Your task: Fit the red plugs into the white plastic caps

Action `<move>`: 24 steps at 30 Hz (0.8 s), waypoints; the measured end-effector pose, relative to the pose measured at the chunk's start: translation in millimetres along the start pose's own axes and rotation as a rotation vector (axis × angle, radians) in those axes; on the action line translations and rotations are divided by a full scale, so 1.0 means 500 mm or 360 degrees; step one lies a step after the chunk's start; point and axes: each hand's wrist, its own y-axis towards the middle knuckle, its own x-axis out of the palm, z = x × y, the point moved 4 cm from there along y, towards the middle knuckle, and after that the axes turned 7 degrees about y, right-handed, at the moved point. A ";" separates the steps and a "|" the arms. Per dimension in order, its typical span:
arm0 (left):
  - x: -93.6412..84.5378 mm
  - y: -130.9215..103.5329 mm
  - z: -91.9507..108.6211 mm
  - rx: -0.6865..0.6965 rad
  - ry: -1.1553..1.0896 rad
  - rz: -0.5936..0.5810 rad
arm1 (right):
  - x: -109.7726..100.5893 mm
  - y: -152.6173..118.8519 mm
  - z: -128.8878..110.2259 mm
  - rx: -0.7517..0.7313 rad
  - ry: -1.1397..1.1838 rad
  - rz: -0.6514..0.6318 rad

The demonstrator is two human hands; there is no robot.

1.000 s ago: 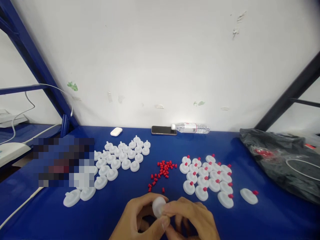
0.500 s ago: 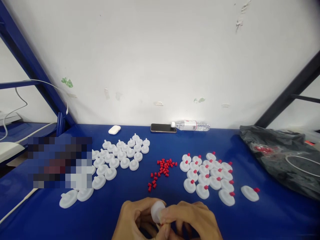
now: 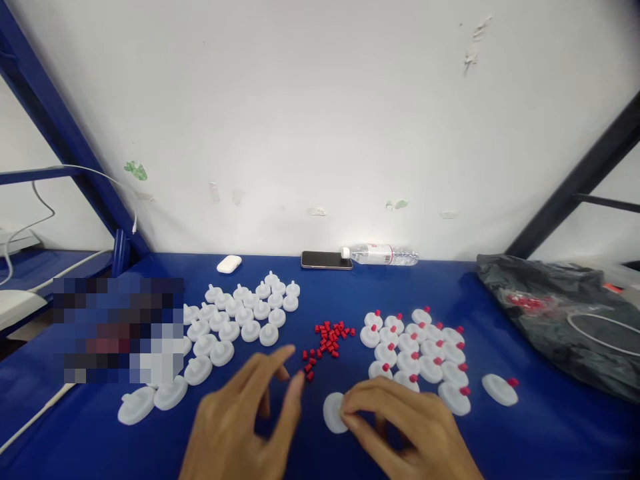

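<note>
My right hand [image 3: 400, 427] pinches a white disc [image 3: 334, 413] by its far side, above the blue table near the front. Its fingertips cover the part they grip. To the left, my left hand [image 3: 245, 413] has thumb and forefinger apart with nothing between them, close to the small red caps [image 3: 327, 339] in the middle. Plain white discs with bare stems [image 3: 243, 315] lie grouped on the left. On the right lie white discs with red caps on their stems [image 3: 431, 369], some partly behind my right hand.
One capped disc [image 3: 500, 389] lies apart at the right, beside a dark plastic bag [image 3: 560, 327]. A phone [image 3: 327, 260], a bottle [image 3: 383, 255] and a white case [image 3: 229, 264] lie along the wall. Blue frame bars [image 3: 65, 127] rise at the left.
My hands have separated. My left hand let go of the white disc and moved left and up toward the red caps; my right hand still grips the disc. The nearest red caps are fewer.
</note>
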 end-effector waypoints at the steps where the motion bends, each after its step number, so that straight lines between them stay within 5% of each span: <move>1: -0.012 0.026 0.001 0.0035 0.0225 0.0034 | 0.000 0.001 0.010 0.0053 -0.0037 -0.0037; 6: -0.028 0.133 -0.009 -0.0131 0.0715 -0.0345 | -0.014 0.004 0.052 0.0106 -0.0510 0.0030; 12: -0.019 0.151 -0.015 -0.0134 0.0789 -0.0469 | -0.051 0.025 0.049 0.0083 -0.0877 0.0294; 20: -0.021 0.155 -0.031 -0.0156 0.0867 -0.0513 | 0.026 0.082 0.056 0.0169 -0.1116 -0.0254; 24: -0.037 0.153 -0.019 -0.0132 0.0845 -0.0517 | 0.046 0.085 0.064 0.0175 -0.1262 -0.0329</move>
